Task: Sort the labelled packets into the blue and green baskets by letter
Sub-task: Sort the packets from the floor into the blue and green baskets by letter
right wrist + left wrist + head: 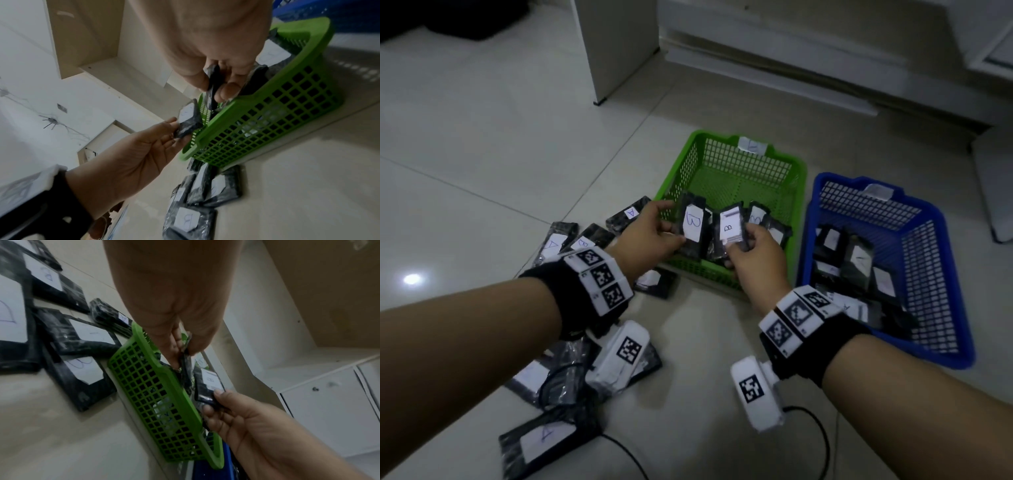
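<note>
Left hand (650, 233) grip pinching B packet (693, 224), right hand (753, 253) grip pinching another — both over green basket (739, 168)

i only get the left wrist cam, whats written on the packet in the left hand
Observer: Head view shows a handwritten B on the left hand's packet, held over the green basket.
Operator: and the right hand
Observer: The right hand pinches another packet, also marked B.
Operator: anything in the blue one yet
Observer: Yes, the blue basket already holds several packets; their letters are too small to read.
</note>
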`<state>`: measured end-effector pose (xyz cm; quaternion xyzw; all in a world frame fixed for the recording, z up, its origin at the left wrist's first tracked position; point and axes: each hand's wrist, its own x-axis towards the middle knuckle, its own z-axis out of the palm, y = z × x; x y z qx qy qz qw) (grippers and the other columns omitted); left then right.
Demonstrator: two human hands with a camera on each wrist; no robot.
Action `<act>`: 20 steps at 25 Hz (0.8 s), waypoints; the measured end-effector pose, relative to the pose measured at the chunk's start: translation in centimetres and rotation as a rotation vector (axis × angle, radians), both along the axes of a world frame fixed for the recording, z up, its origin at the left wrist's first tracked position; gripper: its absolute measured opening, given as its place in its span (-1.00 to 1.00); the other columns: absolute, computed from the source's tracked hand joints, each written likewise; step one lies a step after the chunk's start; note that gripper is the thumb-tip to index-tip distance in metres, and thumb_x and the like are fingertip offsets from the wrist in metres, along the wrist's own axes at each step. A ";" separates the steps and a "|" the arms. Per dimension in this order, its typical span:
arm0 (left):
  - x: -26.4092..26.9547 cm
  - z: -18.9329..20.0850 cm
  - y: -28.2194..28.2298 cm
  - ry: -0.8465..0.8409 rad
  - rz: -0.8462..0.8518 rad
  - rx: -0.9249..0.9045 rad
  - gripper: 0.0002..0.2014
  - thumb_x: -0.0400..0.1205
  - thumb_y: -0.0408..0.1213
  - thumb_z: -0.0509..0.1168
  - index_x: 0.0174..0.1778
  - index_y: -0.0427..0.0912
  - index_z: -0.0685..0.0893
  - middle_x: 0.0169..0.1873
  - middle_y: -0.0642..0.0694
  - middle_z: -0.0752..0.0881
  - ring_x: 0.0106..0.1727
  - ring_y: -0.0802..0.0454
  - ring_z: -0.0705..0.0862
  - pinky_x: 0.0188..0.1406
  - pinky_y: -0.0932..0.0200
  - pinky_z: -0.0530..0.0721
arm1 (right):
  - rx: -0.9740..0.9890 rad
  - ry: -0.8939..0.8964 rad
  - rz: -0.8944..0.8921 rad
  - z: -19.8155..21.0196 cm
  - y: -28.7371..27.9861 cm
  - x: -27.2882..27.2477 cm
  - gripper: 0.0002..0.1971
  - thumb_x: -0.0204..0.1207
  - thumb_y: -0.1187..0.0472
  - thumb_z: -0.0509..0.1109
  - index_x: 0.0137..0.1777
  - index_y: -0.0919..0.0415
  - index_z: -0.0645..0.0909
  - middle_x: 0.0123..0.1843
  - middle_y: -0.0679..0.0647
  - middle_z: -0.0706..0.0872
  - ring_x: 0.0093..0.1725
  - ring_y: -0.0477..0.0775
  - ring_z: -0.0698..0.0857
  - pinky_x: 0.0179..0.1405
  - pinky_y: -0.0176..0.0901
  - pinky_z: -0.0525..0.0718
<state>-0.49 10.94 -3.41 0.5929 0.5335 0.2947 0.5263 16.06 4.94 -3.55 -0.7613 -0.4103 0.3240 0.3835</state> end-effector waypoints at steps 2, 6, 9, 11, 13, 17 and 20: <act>1.1 -0.6 0.7 0.219 -0.089 0.098 -0.56 0.52 -0.32 0.43 0.30 -0.10 0.49 0.02 -0.12 0.68 -0.06 0.03 0.70 -0.06 0.15 0.69 | -0.016 -0.006 0.024 -0.4 0.6 0.7 -0.47 0.48 0.31 0.38 0.47 0.06 0.43 0.05 0.08 0.80 -0.03 0.12 0.79 0.01 0.16 0.78; 1.3 -1.2 2.3 0.673 -0.330 0.269 -0.56 0.55 -0.12 0.39 0.35 -0.11 0.58 0.28 -0.19 0.50 0.20 -0.13 0.62 0.36 0.00 0.54 | -0.070 -0.122 0.065 -0.7 1.6 1.1 -0.41 0.50 0.28 0.39 0.54 0.07 0.38 0.33 0.16 0.65 0.19 0.13 0.70 0.26 0.02 0.69; -0.7 -1.1 2.2 0.640 -0.371 0.323 -0.60 0.59 -0.18 0.34 0.37 -0.10 0.60 0.27 -0.16 0.51 0.18 -0.07 0.62 0.40 0.09 0.47 | -0.044 -0.262 0.088 -0.3 0.0 -0.3 -0.50 0.54 0.29 0.34 0.49 0.06 0.46 0.35 0.12 0.42 0.19 0.03 0.57 0.34 -0.17 0.57; -3.3 -1.2 1.6 0.568 -0.285 0.385 -0.70 0.57 -0.27 0.36 0.23 -0.06 0.70 0.10 -0.07 0.55 0.07 0.04 0.60 0.25 0.27 0.46 | 0.072 -0.355 0.125 -0.1 -1.7 -2.3 -0.59 0.49 0.33 0.35 0.32 0.02 0.60 0.22 0.06 0.41 0.24 0.03 0.49 0.33 -0.13 0.56; -6.5 -1.4 0.6 0.539 -0.179 0.394 -0.82 0.54 -0.32 0.37 0.01 -0.02 0.75 -0.07 0.02 0.53 -0.12 0.16 0.55 -0.01 0.41 0.41 | 0.135 -0.314 0.253 -0.6 -2.9 -4.5 -0.70 0.47 0.38 0.33 0.13 0.05 0.66 0.14 0.00 0.44 0.21 -0.02 0.49 0.25 -0.20 0.58; -12.2 -2.9 -1.9 0.634 -0.111 0.237 -0.88 0.49 -0.26 0.43 -0.14 0.06 0.71 -0.11 -0.01 0.66 -0.11 0.11 0.62 0.00 0.23 0.58 | -0.008 -0.222 0.523 -3.3 -3.2 -8.5 -0.80 0.53 0.34 0.30 0.07 0.12 0.68 0.14 0.02 0.58 0.19 0.01 0.58 0.21 -0.17 0.61; -15.4 -3.8 -3.0 0.694 -0.320 0.112 -0.61 0.32 0.10 0.51 0.02 0.10 0.70 0.00 0.03 0.64 0.04 0.07 0.62 0.15 0.14 0.58 | -0.204 -0.270 0.761 -4.9 -3.3 -10.4 -0.72 0.46 0.13 0.45 0.18 0.03 0.64 0.24 0.01 0.55 0.39 0.06 0.42 0.33 -0.18 0.45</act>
